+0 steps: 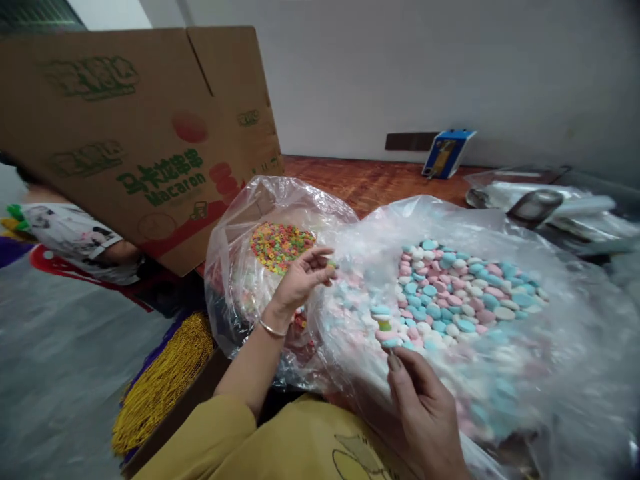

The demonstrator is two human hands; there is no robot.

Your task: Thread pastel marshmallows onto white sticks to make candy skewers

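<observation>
Pinching low, your right hand (420, 393) holds an upright stack of blue, yellow-green and pink candy-like pieces (383, 325) at one o'clock, probably so its top stays free. Your left hand (303, 277), at twelve, pinches what seems a tiny yellow-green piece (331, 265). Both open bags are likely placed for easy reach: a clear plastic bag (220, 287) at eleven contains small multicoloured rings (283, 247); a cloudy plastic bag (425, 212) at two contains pink, blue and white discs (465, 293).

A printed cardboard box (100, 127) at the left partly hides a person (70, 227) in a patterned top. On the far side, right of centre, a blue box-shaped device (449, 155) stands near the pale wall (400, 73).
</observation>
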